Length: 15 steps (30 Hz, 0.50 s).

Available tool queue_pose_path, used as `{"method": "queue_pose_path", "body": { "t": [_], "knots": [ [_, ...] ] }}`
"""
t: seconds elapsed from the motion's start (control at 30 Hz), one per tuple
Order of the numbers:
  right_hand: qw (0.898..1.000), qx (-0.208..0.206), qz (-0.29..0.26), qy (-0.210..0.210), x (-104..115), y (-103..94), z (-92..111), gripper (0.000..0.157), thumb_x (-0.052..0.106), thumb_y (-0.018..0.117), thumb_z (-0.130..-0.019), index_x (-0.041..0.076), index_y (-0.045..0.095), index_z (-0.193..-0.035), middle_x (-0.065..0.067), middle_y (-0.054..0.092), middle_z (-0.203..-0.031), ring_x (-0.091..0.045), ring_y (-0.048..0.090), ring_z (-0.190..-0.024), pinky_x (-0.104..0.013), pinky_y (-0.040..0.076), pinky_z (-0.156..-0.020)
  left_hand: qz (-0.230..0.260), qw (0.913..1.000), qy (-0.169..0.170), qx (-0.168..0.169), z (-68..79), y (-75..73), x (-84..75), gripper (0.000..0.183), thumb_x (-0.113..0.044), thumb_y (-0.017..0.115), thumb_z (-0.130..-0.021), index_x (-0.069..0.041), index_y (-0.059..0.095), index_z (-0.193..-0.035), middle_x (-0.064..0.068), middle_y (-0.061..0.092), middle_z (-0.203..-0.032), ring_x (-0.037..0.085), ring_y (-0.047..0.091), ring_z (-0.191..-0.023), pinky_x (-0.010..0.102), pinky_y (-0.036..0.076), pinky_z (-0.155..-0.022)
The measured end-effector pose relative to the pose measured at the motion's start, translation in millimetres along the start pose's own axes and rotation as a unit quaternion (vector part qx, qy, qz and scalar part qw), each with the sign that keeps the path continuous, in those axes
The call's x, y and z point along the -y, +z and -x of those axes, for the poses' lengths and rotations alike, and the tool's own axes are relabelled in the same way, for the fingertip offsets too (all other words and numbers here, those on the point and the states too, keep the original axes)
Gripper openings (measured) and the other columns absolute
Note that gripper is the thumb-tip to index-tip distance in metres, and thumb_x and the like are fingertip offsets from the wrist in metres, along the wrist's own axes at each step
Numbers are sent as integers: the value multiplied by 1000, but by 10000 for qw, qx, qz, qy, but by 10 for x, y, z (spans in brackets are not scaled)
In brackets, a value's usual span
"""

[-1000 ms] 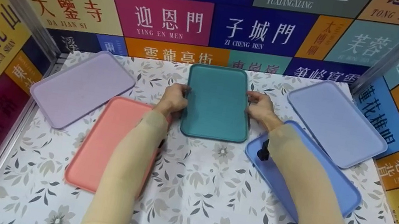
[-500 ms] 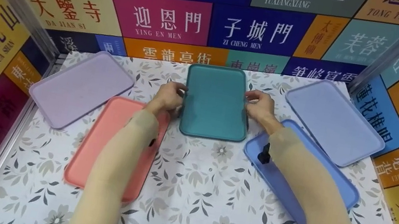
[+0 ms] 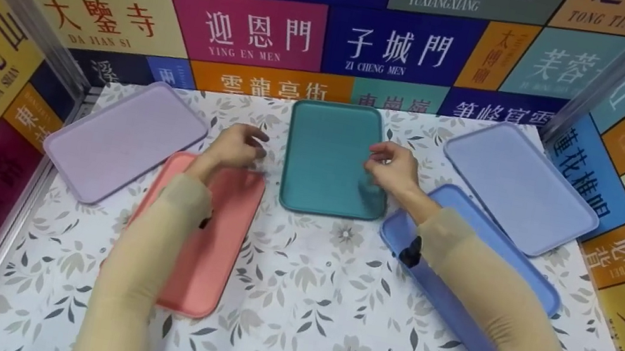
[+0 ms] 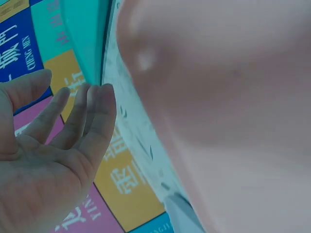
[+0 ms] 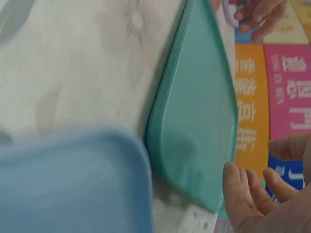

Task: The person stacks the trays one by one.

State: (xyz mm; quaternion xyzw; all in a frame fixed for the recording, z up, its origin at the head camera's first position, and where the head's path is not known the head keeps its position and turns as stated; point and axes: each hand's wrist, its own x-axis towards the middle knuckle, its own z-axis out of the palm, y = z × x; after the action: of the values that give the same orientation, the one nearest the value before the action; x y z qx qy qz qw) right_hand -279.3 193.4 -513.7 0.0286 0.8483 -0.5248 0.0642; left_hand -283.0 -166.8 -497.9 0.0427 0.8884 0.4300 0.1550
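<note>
A green tray [image 3: 330, 166] lies flat at the back middle of the table. My left hand [image 3: 237, 145] is off to its left, apart from it, above the far end of a pink tray [image 3: 216, 248]. The fingers of that hand are loosely bent and hold nothing, as the left wrist view shows. Over the green tray's right edge hovers my right hand [image 3: 396, 168], its relaxed fingers holding nothing. Beneath the right forearm a blue tray [image 3: 526, 277] is partly covered. In the right wrist view the green tray [image 5: 199, 111] stands clear of the fingers.
A lilac tray [image 3: 125, 142] lies slanted at the back left, and a pale periwinkle tray [image 3: 522, 187] at the back right. Printed panels [image 3: 261, 28] wall in the flowered tabletop [image 3: 293, 320] at the back and both sides.
Both hands have let go of the green tray's sides. The left hand has moved left, away from it; the right hand has come up slightly over its right edge. The tray stays in place.
</note>
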Motion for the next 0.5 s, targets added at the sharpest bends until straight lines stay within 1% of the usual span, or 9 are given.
{"method": "queue_pose_path", "body": {
  "t": [0.03, 0.1, 0.17, 0.2, 0.3, 0.37, 0.43, 0.5],
  "knots": [
    [9999, 77, -83, 47, 27, 22, 30, 46, 10, 72, -98, 1, 71, -144, -17, 74, -129, -18, 71, -88, -29, 67, -71, 26, 10000, -20, 26, 23, -27, 10, 48, -12, 68, -103, 1, 67, -149, 27, 76, -135, 30, 75, -103, 20, 58, -76],
    [9993, 245, -252, 155, 80, 66, 91, 47, 12, 73, -100, 2, 69, -146, -15, 73, -131, -22, 72, -97, -39, 71, -80, 18, 10000, -18, 70, 70, -81, 28, 48, -14, 69, -102, 1, 68, -148, 26, 76, -136, 29, 74, -105, 21, 58, -77],
    [9981, 399, -387, 263, 135, 108, 155, 47, 14, 74, -102, 4, 68, -147, -13, 72, -132, -24, 73, -104, -48, 71, -89, 30, 9999, -47, 164, 109, -131, 47, 48, -16, 70, -103, 2, 69, -147, 27, 76, -136, 24, 71, -103, 23, 59, -79],
    [9974, 468, -451, 315, 159, 131, 184, 47, 15, 74, -102, 5, 68, -147, -12, 72, -132, -25, 73, -108, -51, 71, -92, 80, 9997, -74, 228, 129, -155, 59, 48, -16, 69, -103, 2, 68, -147, 27, 76, -136, 22, 70, -100, 25, 60, -80],
    [9949, 687, -588, 455, 233, 199, 275, 46, 16, 77, -101, 8, 68, -146, -10, 71, -130, -31, 74, -116, -53, 70, -95, 261, 9989, -101, 377, 199, -217, 105, 47, -14, 67, -105, 4, 67, -148, 32, 73, -137, 12, 68, -89, 27, 64, -81],
    [9926, 863, -650, 555, 276, 244, 335, 48, 18, 79, -101, 9, 67, -147, -9, 71, -129, -35, 73, -120, -55, 69, -97, 501, 9975, -143, 477, 259, -258, 133, 47, -12, 64, -106, 6, 64, -149, 36, 70, -138, 8, 70, -80, 30, 67, -82],
    [9897, 1059, -704, 664, 308, 293, 390, 54, 20, 81, -101, 9, 64, -151, -7, 70, -128, -36, 72, -121, -54, 69, -97, 685, 9959, -195, 563, 317, -300, 168, 48, -11, 63, -107, 7, 62, -151, 37, 68, -139, 6, 72, -73, 31, 69, -81],
    [9857, 1259, -810, 780, 328, 345, 444, 59, 22, 81, -101, 9, 61, -155, -7, 68, -130, -36, 71, -122, -55, 68, -100, 823, 9940, -284, 661, 373, -349, 206, 50, -11, 63, -108, 8, 59, -154, 36, 66, -140, 7, 74, -72, 33, 70, -84]
  ]
}}
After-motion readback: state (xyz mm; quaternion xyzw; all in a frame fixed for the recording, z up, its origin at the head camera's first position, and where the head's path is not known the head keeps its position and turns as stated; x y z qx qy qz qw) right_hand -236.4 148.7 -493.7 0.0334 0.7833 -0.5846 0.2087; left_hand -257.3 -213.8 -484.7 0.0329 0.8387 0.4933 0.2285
